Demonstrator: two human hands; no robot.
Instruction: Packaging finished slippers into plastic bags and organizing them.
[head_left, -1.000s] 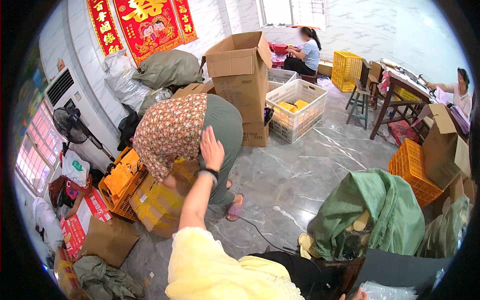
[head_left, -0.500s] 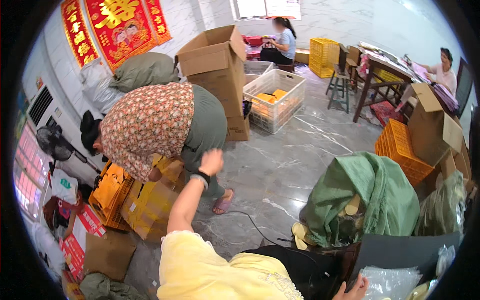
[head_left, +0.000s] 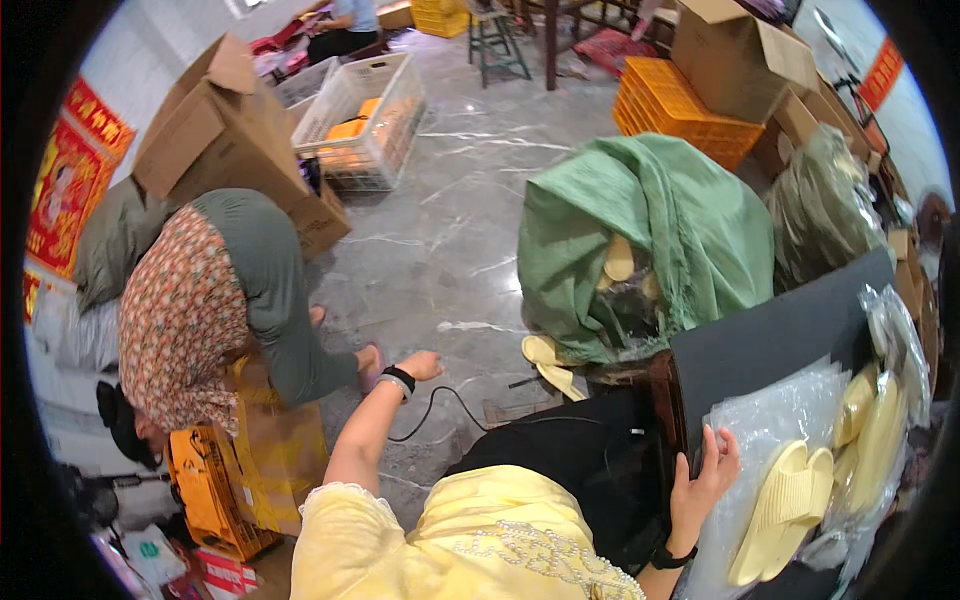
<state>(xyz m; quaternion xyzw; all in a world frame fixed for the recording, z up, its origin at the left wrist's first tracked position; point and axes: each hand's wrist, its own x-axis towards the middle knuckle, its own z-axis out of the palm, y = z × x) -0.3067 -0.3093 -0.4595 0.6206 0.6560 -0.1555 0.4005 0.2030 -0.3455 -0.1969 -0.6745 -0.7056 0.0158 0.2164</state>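
My left hand [head_left: 420,365], with a black band at the wrist, is stretched out low over the grey floor with loose fingers and holds nothing. It is nearest to a black cable [head_left: 450,400] and to the foot of a person bent over [head_left: 200,310] in a flowered top. My right hand [head_left: 705,480], with a black wristwatch, lies with fingers spread on a stack of clear plastic bags [head_left: 780,420] at the edge of a black board [head_left: 770,330]. Pale yellow slippers [head_left: 790,505] lie on the bags beside it.
A green sack [head_left: 650,230] holding yellow slippers stands ahead. Cardboard boxes [head_left: 220,130], a white crate [head_left: 360,110], an orange crate [head_left: 670,100] and yellow boxes [head_left: 215,480] ring the floor. Another person [head_left: 345,25] sits at the back.
The view has swung down and to the right. My left hand dropped from near the bent-over person's back toward the floor. My right hand has come into view on the plastic bags.
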